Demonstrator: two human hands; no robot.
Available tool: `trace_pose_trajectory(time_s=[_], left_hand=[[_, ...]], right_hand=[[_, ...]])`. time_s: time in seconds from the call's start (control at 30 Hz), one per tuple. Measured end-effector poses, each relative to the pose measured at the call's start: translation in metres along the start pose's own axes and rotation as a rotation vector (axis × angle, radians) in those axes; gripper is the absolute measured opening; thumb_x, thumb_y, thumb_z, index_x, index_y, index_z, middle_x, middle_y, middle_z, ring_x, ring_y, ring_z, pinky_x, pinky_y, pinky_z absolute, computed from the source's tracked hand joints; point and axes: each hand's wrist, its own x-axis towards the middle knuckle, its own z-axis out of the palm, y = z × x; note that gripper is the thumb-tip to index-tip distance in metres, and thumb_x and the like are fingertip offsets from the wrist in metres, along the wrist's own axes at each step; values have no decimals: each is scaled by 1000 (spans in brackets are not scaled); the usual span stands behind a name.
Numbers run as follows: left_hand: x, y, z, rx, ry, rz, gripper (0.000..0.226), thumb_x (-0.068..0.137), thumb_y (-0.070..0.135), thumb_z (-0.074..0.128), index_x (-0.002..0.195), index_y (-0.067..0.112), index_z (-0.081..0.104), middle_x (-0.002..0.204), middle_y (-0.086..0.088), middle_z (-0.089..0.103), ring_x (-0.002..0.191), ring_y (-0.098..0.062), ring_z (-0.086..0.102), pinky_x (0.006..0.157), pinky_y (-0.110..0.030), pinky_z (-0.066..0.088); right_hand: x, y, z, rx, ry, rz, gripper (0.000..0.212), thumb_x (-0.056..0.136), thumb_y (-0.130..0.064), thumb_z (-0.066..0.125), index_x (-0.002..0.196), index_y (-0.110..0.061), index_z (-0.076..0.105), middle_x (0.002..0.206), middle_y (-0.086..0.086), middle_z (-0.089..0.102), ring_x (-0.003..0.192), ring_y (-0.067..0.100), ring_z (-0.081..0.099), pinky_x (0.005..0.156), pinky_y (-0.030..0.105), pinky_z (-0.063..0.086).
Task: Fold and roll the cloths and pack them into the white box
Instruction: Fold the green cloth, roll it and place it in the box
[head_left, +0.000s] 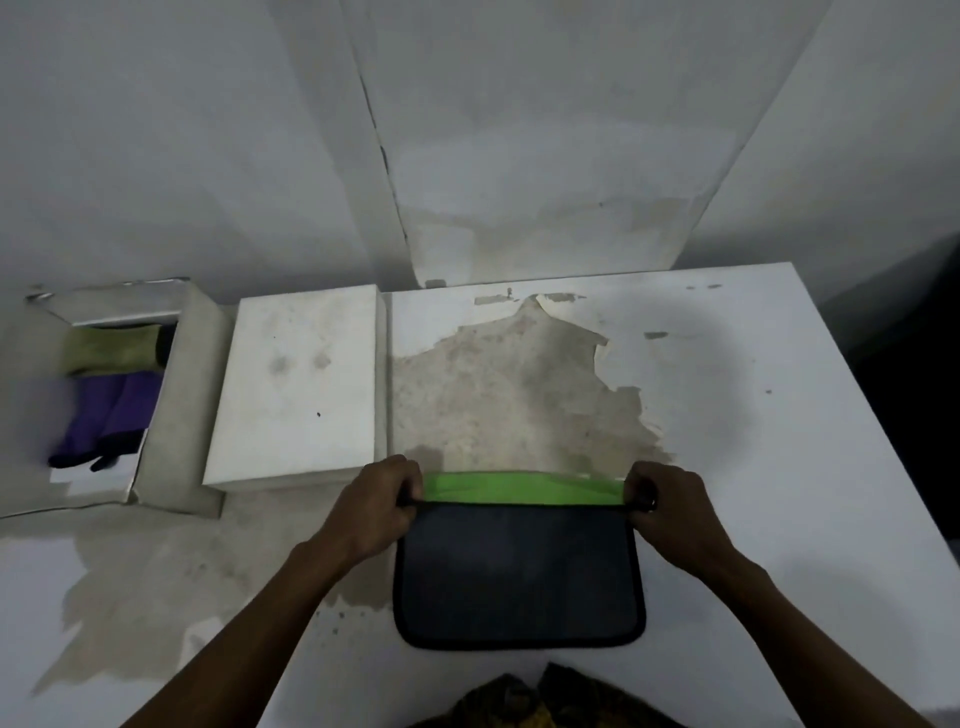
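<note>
One cloth (519, 566) lies flat on the white table (779, 415) in the lower middle of the frame: its upper face is dark grey with a black border, and along its far edge a strip of bright green shows, the other face of the same cloth, where the edge is being turned. Two hands work it, one at each far corner. The left hand (374, 512) sits at the left corner with its fingers curled round the black edge, pinching it; the right hand (662, 506) does the same at the right corner, fingers curled and closed on the border. Both forearms run down to the bottom edge of the frame. At the left of the frame stands one white box (176, 410), open at the top, and inside it three cloths can be counted: one olive-green cloth (111, 353) at the far end, and two purple cloths (106, 415) lying side by side nearer the camera, their dark near ends blurred. Just to the right of the box, between it and the cloth, lies one flat white lid (301, 384), stained on top. The table's white surface is peeled away in one large patch above the cloth, and a patterned garment (524, 701) shows at the bottom centre.
</note>
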Motion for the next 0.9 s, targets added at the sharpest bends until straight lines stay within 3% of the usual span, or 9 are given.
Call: trace_pose_trajectory(time_s=[0.17, 0.33, 0.47, 0.57, 0.67, 0.9], left_hand=[[-35, -8, 24, -14, -46, -9, 24, 67, -4, 62, 72, 18, 54, 83, -2, 61, 77, -19, 59, 65, -34, 48], [-66, -19, 45, 37, -112, -11, 19, 62, -3, 59, 73, 12, 58, 83, 4, 55, 75, -12, 53, 56, -18, 33], [-81, -27, 59, 82, -162, -7, 17, 62, -1, 57, 70, 14, 57, 83, 5, 53, 75, -10, 52, 54, -17, 33], [-87, -32, 65, 100, -177, 4, 15, 60, 2, 55, 68, 14, 56, 83, 5, 52, 78, -11, 51, 59, -25, 39], [-88, -34, 70, 125, -195, 28, 13, 61, 1, 55, 70, 9, 59, 85, 5, 52, 81, -11, 51, 61, -26, 40], [-95, -38, 75, 193, -237, 113, 11, 65, 4, 58, 70, 10, 65, 91, -4, 56, 86, -21, 56, 62, -26, 41]], right_hand=[[-39, 13, 14, 15, -39, -6, 36, 57, 14, 59, 61, -21, 52, 62, -3, 57, 60, 20, 55, 53, 38, 46], [-69, 24, 28, -47, -165, -7, 48, 57, 12, 60, 61, -34, 44, 71, -3, 55, 70, 23, 54, 60, 41, 46], [-83, 32, 37, -121, -255, 0, 39, 63, 9, 59, 71, -27, 48, 82, -2, 54, 81, 22, 52, 68, 36, 45], [-91, 38, 43, -134, -278, 14, 38, 67, 10, 58, 81, -25, 53, 89, -2, 52, 84, 19, 49, 70, 32, 41], [-97, 44, 49, -141, -267, 6, 32, 69, 13, 57, 90, -10, 65, 90, -1, 51, 86, 18, 49, 72, 29, 40], [-101, 42, 47, -161, -327, 8, 27, 70, 12, 59, 89, -5, 66, 92, 4, 50, 88, 28, 54, 75, 41, 47]])
